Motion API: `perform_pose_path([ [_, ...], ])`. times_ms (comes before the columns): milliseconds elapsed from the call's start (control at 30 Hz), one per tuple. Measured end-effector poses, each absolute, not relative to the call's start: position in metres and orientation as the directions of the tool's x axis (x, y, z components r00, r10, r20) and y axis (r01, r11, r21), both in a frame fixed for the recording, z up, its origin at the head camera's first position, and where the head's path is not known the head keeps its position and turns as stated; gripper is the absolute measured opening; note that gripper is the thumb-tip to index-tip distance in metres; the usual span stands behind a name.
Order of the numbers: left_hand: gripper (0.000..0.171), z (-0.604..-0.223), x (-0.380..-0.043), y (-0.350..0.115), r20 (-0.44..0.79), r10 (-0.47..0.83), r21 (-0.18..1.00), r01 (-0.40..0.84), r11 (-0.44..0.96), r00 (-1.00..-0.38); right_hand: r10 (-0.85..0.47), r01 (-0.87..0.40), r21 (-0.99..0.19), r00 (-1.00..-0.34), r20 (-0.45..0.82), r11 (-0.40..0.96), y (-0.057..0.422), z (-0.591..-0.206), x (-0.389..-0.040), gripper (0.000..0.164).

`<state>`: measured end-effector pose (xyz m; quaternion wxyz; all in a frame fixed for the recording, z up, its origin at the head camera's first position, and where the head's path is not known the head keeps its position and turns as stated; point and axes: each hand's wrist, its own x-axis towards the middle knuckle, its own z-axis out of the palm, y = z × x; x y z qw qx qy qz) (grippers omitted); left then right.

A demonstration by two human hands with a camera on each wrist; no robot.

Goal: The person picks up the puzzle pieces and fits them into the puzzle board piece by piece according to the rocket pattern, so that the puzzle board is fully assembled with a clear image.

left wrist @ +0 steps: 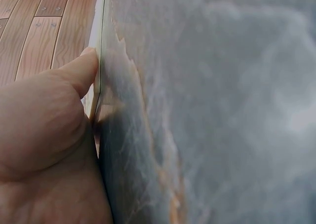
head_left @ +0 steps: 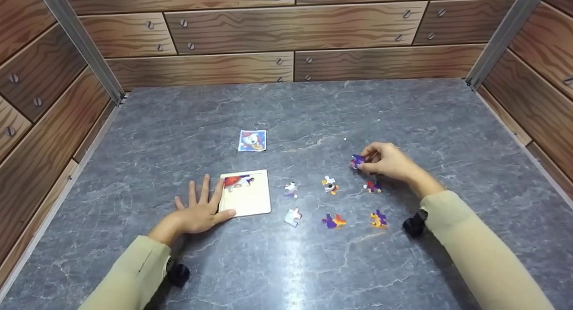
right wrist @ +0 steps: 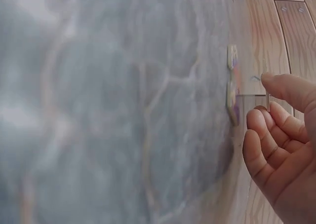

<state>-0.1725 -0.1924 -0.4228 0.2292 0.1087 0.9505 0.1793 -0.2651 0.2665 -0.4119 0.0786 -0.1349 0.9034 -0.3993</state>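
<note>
My left hand [head_left: 199, 216] lies spread with straight fingers at the left side of a pale square puzzle board [head_left: 247, 201]. Its thumb [left wrist: 88, 66] touches the board's near edge. Red-and-white puzzle pieces [head_left: 238, 181] sit in the board's upper left part. Over on the right, my right hand [head_left: 388, 161] pinches a purple jigsaw piece [head_left: 357, 161] between thumb and fingers; the right wrist view shows that piece [right wrist: 268, 101] edge-on as a thin strip. Just below that hand lies a red-and-purple piece [head_left: 373, 187].
More loose pieces lie in two rows between the hands: a white-and-purple one [head_left: 291, 189], a dog-face one [head_left: 330, 185], a white one [head_left: 293, 217], a purple-orange one [head_left: 334, 221] and a yellow-purple one [head_left: 378, 219]. A small picture card [head_left: 252, 140] lies behind the board.
</note>
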Motion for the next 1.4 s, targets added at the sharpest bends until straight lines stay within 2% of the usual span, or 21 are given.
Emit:
perform_pose_path([
  [333,0.093,-0.421,-0.172,-0.192,-0.405,0.289,0.388,0.123,0.913,-0.868,-0.372,-0.261,-0.738,-0.928,0.015,0.622,0.243,-0.402,-0.254,0.036],
  [900,0.094,-0.424,-0.174,-0.193,-0.421,0.286,0.386,0.115,0.915,-0.861,-0.494,-0.389,-0.732,-0.866,0.083,0.56,0.196,-0.392,-0.242,0.03],
  [1400,0.092,-0.42,-0.172,-0.193,-0.402,0.298,0.387,0.134,0.912,-0.866,-0.552,-0.416,-0.747,-0.83,0.079,0.519,0.155,-0.387,-0.245,0.03],
])
